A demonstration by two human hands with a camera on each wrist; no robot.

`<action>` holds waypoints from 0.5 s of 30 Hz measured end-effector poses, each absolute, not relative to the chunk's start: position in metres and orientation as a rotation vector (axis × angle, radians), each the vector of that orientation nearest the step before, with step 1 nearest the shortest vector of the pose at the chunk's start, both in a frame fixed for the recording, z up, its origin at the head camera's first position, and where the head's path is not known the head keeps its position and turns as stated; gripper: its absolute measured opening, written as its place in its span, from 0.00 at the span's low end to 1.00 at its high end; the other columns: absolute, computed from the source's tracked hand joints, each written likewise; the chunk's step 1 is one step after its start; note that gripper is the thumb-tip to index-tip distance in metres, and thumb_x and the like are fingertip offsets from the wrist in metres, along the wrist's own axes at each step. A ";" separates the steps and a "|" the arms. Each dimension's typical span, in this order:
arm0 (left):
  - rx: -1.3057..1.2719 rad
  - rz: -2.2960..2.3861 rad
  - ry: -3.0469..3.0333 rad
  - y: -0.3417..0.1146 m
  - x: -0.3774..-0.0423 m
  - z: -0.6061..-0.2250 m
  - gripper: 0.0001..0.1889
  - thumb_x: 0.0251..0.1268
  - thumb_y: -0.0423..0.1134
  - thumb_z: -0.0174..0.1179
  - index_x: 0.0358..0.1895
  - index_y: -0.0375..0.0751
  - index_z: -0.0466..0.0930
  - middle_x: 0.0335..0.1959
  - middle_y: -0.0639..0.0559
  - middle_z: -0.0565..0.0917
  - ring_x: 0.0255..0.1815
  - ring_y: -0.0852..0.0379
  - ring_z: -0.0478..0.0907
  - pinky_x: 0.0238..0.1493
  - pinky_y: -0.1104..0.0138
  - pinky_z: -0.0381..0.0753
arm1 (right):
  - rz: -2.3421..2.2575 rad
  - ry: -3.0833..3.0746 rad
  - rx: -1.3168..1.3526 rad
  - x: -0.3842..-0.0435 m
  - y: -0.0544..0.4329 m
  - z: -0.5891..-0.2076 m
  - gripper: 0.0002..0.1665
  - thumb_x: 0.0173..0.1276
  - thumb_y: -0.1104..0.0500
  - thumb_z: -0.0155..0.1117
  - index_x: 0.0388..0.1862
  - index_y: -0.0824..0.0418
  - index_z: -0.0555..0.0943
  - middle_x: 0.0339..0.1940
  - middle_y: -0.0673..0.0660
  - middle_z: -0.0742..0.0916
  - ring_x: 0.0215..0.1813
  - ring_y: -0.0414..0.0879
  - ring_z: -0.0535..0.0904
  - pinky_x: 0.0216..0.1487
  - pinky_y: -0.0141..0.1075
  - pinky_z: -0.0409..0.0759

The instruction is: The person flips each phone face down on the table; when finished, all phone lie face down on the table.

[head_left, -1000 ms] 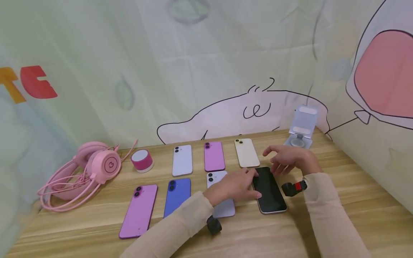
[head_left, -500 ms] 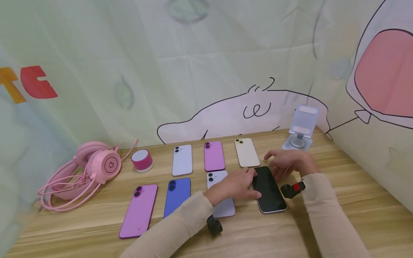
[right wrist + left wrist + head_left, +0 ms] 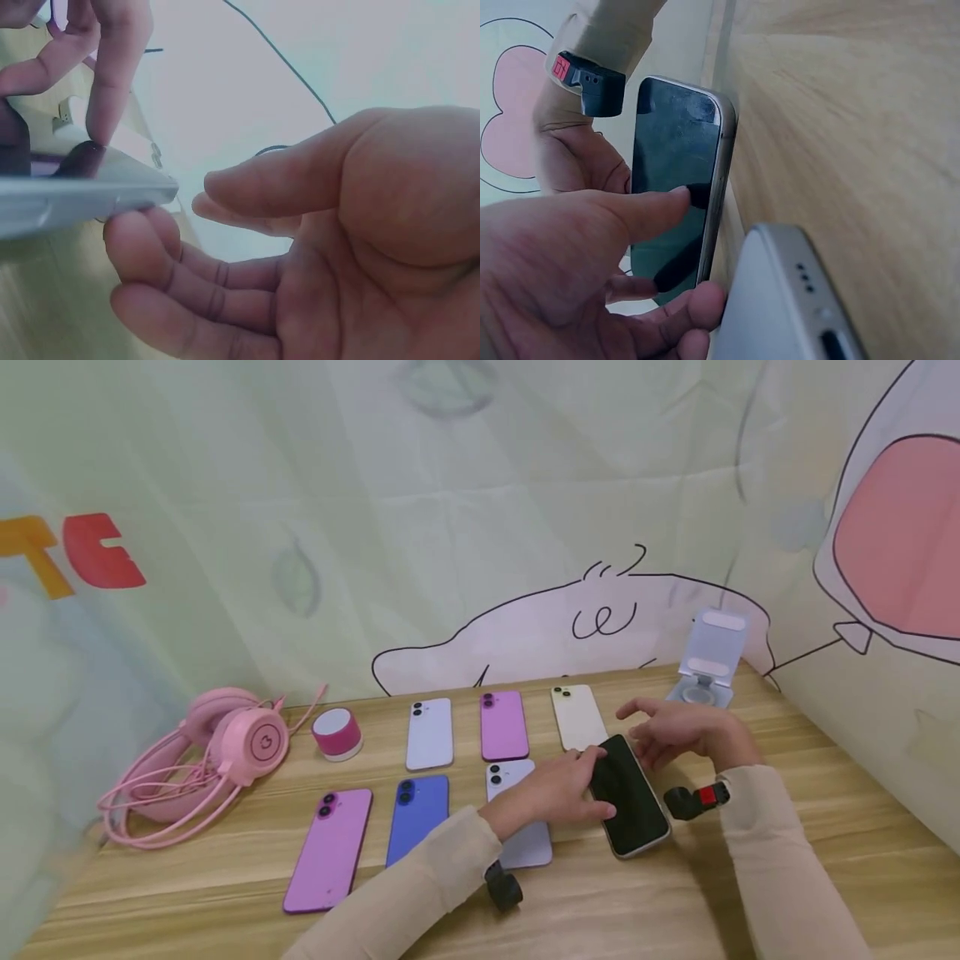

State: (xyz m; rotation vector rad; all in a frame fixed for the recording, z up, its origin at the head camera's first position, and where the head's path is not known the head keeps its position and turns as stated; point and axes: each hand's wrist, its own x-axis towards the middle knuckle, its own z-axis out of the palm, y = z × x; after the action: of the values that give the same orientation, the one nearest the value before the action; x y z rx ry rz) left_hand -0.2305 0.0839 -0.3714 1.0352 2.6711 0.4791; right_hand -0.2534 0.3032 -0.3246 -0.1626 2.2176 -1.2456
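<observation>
A smartphone (image 3: pixel 636 806), black screen up, tilts with its right side raised off the wooden table. My left hand (image 3: pixel 557 789) holds its left side. In the left wrist view the thumb (image 3: pixel 656 211) lies over the screen and another finger reaches the glass, while curled fingertips (image 3: pixel 707 301) meet the side edge. From the right, my right hand (image 3: pixel 678 731) has fingertips (image 3: pixel 135 247) under the phone's raised edge, with its thumb (image 3: pixel 262 184) apart from it. Under my left forearm, a pale lavender phone (image 3: pixel 531 845) lies back up, partly hidden.
Further phones lie back up in rows: blue (image 3: pixel 417 818), purple (image 3: pixel 327 852), white (image 3: pixel 430 733), pink-purple (image 3: pixel 504 725) and cream (image 3: pixel 577 714). Pink headphones (image 3: pixel 240 743) and a small pink-and-white cylinder (image 3: pixel 337 737) sit left. A folding stand (image 3: pixel 712 647) stands at the back right.
My right fingers have moved in under the phone's right edge. The phone, flat before, now tilts up on that side and is slightly turned. My left hand keeps its place on it.
</observation>
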 end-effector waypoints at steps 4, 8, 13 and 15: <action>0.996 0.587 2.655 0.083 -0.233 -0.373 0.40 0.67 0.55 0.64 0.75 0.41 0.57 0.50 0.46 0.80 0.45 0.57 0.76 0.44 0.67 0.76 | -1.273 2.194 -0.175 -0.253 0.298 -0.324 0.31 0.78 0.63 0.46 0.76 0.67 0.52 0.32 0.59 0.84 0.34 0.48 0.82 0.44 0.43 0.83; 0.947 0.747 2.581 0.082 -0.235 -0.372 0.41 0.69 0.56 0.62 0.76 0.41 0.53 0.33 0.53 0.81 0.30 0.60 0.78 0.31 0.68 0.74 | -1.303 2.181 -0.180 -0.254 0.292 -0.322 0.32 0.77 0.64 0.46 0.76 0.65 0.51 0.30 0.58 0.83 0.32 0.46 0.81 0.41 0.41 0.82; 0.838 0.945 2.428 0.079 -0.237 -0.365 0.42 0.72 0.57 0.58 0.78 0.46 0.46 0.25 0.51 0.83 0.18 0.56 0.81 0.24 0.67 0.72 | -1.344 2.161 -0.207 -0.253 0.287 -0.319 0.33 0.78 0.65 0.45 0.78 0.65 0.48 0.29 0.57 0.82 0.32 0.46 0.81 0.41 0.40 0.82; 0.829 0.970 2.405 0.077 -0.238 -0.362 0.42 0.72 0.59 0.57 0.79 0.47 0.45 0.25 0.50 0.84 0.18 0.55 0.82 0.26 0.67 0.73 | -1.362 2.145 -0.223 -0.252 0.285 -0.318 0.35 0.77 0.67 0.45 0.78 0.65 0.48 0.29 0.57 0.82 0.32 0.46 0.81 0.41 0.40 0.82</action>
State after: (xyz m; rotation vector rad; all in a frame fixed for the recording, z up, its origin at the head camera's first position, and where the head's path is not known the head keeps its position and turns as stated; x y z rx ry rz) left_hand -0.2379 0.0774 -0.3622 0.8288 2.4049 0.9703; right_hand -0.2523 0.2855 -0.3184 -0.2228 2.1450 -1.3623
